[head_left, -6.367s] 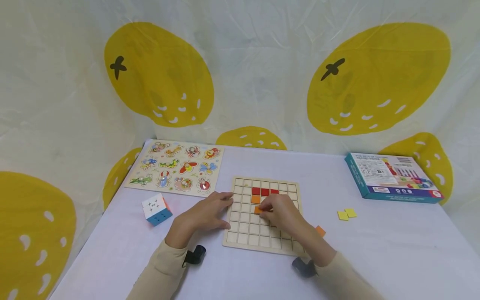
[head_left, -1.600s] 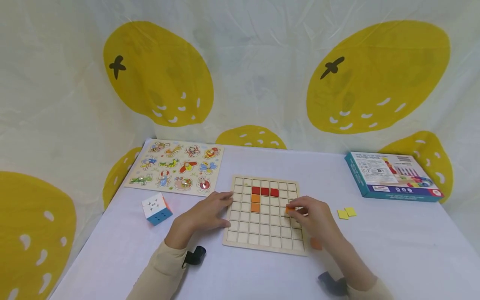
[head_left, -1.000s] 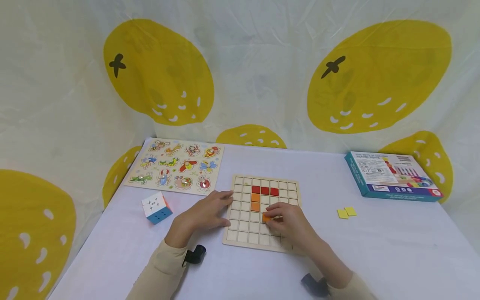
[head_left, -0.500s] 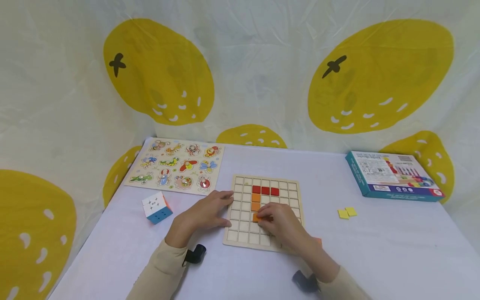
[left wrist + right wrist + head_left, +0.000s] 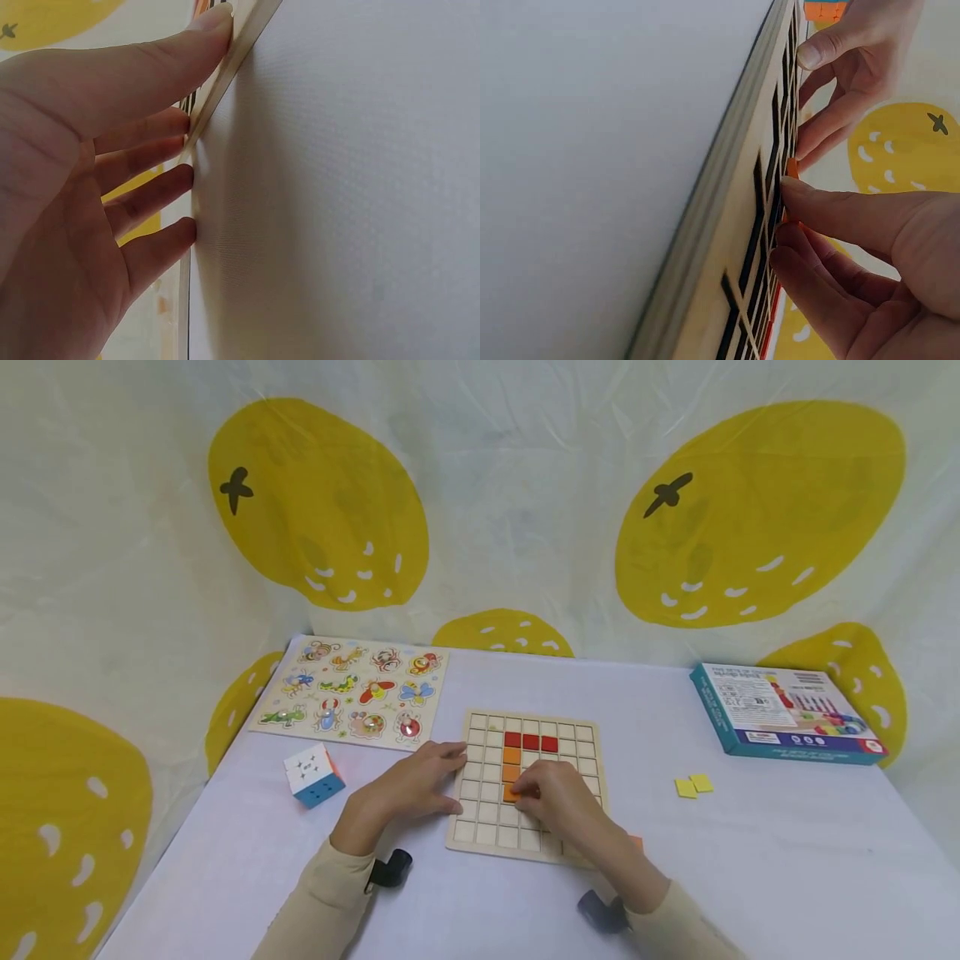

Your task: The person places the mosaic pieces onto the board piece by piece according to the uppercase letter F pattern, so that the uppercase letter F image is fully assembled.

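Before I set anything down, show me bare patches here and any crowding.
Bare: the white cloth beyond the grid board, between the insect puzzle and teal box; the wide stretch in front of that box, right of the yellow tiles. Crowded: the board, with the left hand at its edge and the right hand over it; the cube sits near the puzzle.

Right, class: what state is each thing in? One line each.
Grid: flat, partly filled.
Red tiles: three, seated.
Orange tiles: two seated, one pinched, one loose.
Yellow tiles: two, loose.
Left hand: fingers spread at the grid's edge.
Right hand: pinching an orange tile.
Cube: white face up.
Puzzle: flat, pictures up.
Box: flat, looks shut.
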Action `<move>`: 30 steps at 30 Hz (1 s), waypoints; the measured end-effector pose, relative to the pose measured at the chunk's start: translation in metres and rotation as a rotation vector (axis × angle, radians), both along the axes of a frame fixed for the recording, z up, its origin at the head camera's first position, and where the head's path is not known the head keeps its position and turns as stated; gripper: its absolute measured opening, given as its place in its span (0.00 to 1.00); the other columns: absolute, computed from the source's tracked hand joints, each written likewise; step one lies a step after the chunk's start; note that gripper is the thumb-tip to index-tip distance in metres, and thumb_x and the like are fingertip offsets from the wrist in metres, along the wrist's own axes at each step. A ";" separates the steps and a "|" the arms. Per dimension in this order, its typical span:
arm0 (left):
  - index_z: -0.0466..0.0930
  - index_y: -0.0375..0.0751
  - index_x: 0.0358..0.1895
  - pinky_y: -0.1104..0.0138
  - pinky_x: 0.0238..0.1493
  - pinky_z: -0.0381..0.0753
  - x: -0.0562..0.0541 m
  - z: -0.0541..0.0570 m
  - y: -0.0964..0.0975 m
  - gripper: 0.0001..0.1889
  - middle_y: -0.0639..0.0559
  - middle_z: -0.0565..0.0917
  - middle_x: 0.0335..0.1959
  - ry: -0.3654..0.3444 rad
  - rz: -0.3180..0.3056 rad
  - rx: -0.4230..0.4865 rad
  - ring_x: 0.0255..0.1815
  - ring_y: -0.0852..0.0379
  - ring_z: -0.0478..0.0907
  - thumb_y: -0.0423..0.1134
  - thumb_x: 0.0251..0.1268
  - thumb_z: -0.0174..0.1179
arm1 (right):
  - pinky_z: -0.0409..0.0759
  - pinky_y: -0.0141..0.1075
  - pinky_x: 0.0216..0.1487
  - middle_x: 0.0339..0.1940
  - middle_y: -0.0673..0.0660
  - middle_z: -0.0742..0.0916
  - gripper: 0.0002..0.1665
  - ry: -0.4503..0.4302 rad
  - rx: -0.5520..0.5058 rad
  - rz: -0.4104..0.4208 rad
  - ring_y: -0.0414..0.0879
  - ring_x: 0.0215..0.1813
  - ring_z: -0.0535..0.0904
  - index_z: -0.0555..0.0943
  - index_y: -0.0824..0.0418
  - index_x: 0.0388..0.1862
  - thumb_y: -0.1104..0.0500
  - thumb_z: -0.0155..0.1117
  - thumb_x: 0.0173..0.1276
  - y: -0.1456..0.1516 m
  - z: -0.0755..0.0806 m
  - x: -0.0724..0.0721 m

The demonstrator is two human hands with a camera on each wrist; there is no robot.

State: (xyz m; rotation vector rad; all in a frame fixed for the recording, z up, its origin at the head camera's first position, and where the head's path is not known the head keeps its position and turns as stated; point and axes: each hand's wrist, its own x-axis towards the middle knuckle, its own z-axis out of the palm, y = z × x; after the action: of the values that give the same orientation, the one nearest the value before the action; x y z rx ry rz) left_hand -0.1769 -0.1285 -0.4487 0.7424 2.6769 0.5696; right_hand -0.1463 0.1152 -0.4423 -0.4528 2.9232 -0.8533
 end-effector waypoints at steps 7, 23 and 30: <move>0.70 0.40 0.74 0.51 0.80 0.66 0.001 0.000 0.001 0.40 0.50 0.65 0.81 -0.001 0.008 -0.001 0.81 0.44 0.61 0.49 0.59 0.74 | 0.85 0.34 0.44 0.33 0.47 0.90 0.08 -0.037 0.009 -0.003 0.38 0.38 0.82 0.93 0.56 0.34 0.66 0.79 0.56 -0.002 0.003 -0.001; 0.71 0.41 0.74 0.52 0.79 0.68 0.002 0.000 0.001 0.40 0.50 0.65 0.81 -0.002 0.013 0.004 0.80 0.46 0.62 0.49 0.59 0.74 | 0.85 0.34 0.43 0.29 0.47 0.89 0.07 -0.019 0.045 -0.009 0.38 0.36 0.81 0.92 0.55 0.30 0.66 0.80 0.55 -0.005 0.005 -0.001; 0.71 0.40 0.73 0.53 0.78 0.69 0.001 -0.001 0.001 0.40 0.50 0.66 0.80 0.013 0.006 -0.007 0.80 0.46 0.63 0.49 0.59 0.74 | 0.85 0.33 0.42 0.29 0.47 0.90 0.06 -0.020 0.049 -0.010 0.38 0.35 0.82 0.92 0.55 0.30 0.65 0.81 0.54 -0.006 0.004 -0.003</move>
State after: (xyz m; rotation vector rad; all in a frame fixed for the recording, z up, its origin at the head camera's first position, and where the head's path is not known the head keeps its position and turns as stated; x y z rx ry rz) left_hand -0.1759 -0.1275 -0.4499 0.7393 2.6922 0.5587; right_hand -0.1489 0.1096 -0.4384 -0.4243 2.9234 -0.7806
